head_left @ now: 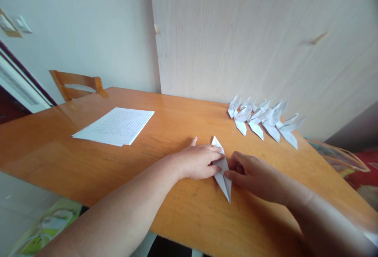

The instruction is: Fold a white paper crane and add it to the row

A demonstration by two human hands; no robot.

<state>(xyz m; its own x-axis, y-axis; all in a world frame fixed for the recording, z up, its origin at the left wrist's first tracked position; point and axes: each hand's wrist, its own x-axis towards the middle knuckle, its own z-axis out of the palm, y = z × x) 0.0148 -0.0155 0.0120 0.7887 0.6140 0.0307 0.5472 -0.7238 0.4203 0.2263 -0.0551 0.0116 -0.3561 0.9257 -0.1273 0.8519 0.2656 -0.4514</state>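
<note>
Pressing down on a narrow piece of folded white paper, a person sits or stands at an orange-brown wooden table, bare forearms reaching in from the near edge. The paper is a long, slim diamond lying flat on the tabletop, one point directed away from the person and the other back toward them. From where I stand, the left hand is palm down, its fingers loosely spread and laid over the paper without gripping it. The right hand has its fingers curled, with the thumb touching the paper's right edge; I cannot tell whether it pinches that edge. Beyond the right hand, near the table's far right corner, folded white paper figures stand close together, their wing-like flaps raised. Well apart on the left side of the table lies a small stack of sheets, the top one covered in lines of writing too small to read. Behind the far left corner shows a wooden chair back. A pale wood-grain panel rises along the far side, next to a plain light wall.
</note>
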